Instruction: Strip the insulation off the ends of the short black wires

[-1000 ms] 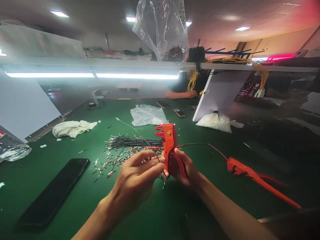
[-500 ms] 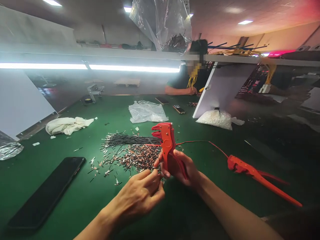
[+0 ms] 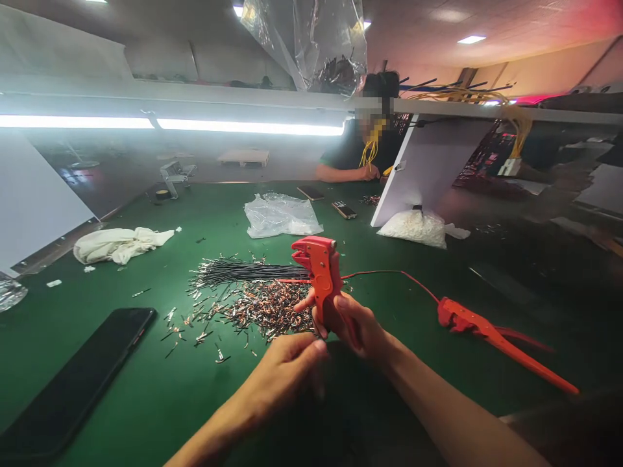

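Head view: R hand [image 3: 363, 324] clamped round red stripper [image 3: 318, 263], handles in palm, head up. L hand [image 3: 287, 363] nr handle's lower end; fingertips blurred, can't tell if pinched. Blk wires [image 3: 253, 272] + scraps [image 3: 265, 310] just beyond. Bare tbl [image 3: 180, 395] btwn L forearm & phone [image 3: 80, 383]; tbl's far edge well off.

Wiring workshop, identified by my green bench [image 3: 141, 383] with its bundle of black wires [image 3: 253, 271], heap of wire offcuts [image 3: 270, 308] and red wire stripper [image 3: 494, 336], and by the similar hand tool [image 3: 321, 272] in my right fingers [image 3: 354, 305]. Tube lights [image 3: 253, 128] run above; opposite, a co-worker [image 3: 343, 155] has yellow wires [image 3: 370, 154]; a pallet [image 3: 243, 157] lies beyond.
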{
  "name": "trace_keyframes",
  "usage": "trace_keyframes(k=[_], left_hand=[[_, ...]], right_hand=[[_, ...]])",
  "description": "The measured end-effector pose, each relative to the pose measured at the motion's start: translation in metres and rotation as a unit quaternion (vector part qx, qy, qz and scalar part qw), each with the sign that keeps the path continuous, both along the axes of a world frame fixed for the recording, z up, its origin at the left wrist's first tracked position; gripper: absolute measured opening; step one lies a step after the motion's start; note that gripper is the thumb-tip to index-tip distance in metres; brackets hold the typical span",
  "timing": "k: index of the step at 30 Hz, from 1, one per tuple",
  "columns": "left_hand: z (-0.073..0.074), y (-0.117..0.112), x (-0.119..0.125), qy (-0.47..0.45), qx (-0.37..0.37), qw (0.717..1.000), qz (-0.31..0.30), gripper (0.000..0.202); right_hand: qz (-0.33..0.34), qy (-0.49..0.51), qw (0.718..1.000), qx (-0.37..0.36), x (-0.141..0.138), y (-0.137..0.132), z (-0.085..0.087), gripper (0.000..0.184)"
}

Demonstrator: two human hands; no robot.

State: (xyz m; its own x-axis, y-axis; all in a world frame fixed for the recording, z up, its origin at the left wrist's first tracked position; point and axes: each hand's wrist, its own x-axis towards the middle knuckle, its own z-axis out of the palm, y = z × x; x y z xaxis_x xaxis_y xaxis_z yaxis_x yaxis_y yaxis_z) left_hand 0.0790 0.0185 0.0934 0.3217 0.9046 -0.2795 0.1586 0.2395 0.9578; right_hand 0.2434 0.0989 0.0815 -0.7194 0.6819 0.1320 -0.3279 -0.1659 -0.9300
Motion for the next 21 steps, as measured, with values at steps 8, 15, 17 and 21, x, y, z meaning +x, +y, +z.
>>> trace_keyframes(k=[8,15,17,21], left_hand=[[0.006,0.005,-0.009,-0.117,-0.134,0.984,0.006,0.041],[0.008,0.012,0.004,-0.115,-0.119,0.984,-0.061,0.042],[0.02,0.019,-0.004,-0.116,-0.065,0.991,-0.016,0.042],[0.043,0.033,-0.026,-0.079,0.178,0.962,0.189,0.028]], right_hand=[[-0.012,0.008,1.0,0.02,-0.002,0.003,0.003,0.051],[-0.004,0.027,0.999,-0.019,-0.003,0.0,0.0,0.044],[0.001,0.052,0.997,-0.059,-0.004,-0.001,0.0,0.044],[0.035,0.103,0.981,-0.164,-0.011,-0.004,0.001,0.051]])
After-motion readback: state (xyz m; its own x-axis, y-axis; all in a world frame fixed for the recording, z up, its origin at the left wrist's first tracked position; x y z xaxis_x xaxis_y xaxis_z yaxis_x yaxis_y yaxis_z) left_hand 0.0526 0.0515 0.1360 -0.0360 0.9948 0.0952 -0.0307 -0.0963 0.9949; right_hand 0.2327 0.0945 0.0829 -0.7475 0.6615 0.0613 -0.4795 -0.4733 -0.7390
